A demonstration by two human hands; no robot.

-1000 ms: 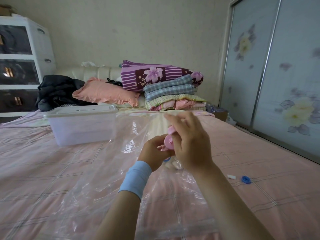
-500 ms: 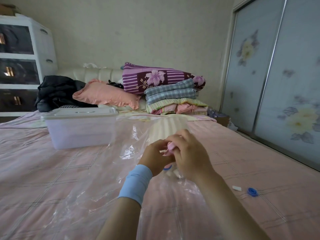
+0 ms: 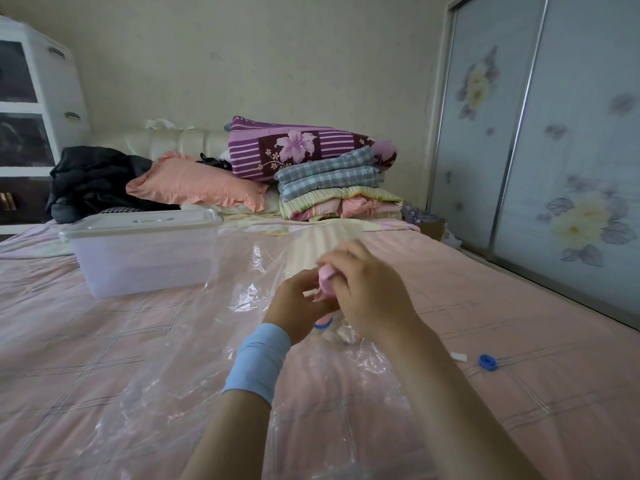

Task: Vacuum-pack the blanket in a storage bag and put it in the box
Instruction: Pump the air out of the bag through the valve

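Observation:
A clear plastic storage bag [image 3: 180,358] lies spread over the pink bed, with a pale folded blanket [image 3: 318,242] showing inside its far end. Both hands meet above the bag's blue valve [image 3: 323,325]. My right hand [image 3: 370,292] grips a small pink pump [image 3: 327,278] from above. My left hand [image 3: 299,306], with a light blue wristband, holds the same pump at its lower part. A clear lidded storage box [image 3: 145,252] stands on the bed to the left, beyond the bag.
A blue cap [image 3: 487,362] and a small white piece [image 3: 459,357] lie on the bed at right. Folded bedding [image 3: 332,181], a pink pillow [image 3: 197,183] and dark clothes [image 3: 93,181] sit at the headboard. Sliding wardrobe doors [image 3: 554,150] stand right, white drawers [image 3: 31,109] left.
The hands with the pink pump have dropped lower toward the bag's valve. The camera view has tilted slightly, shifting the scene down.

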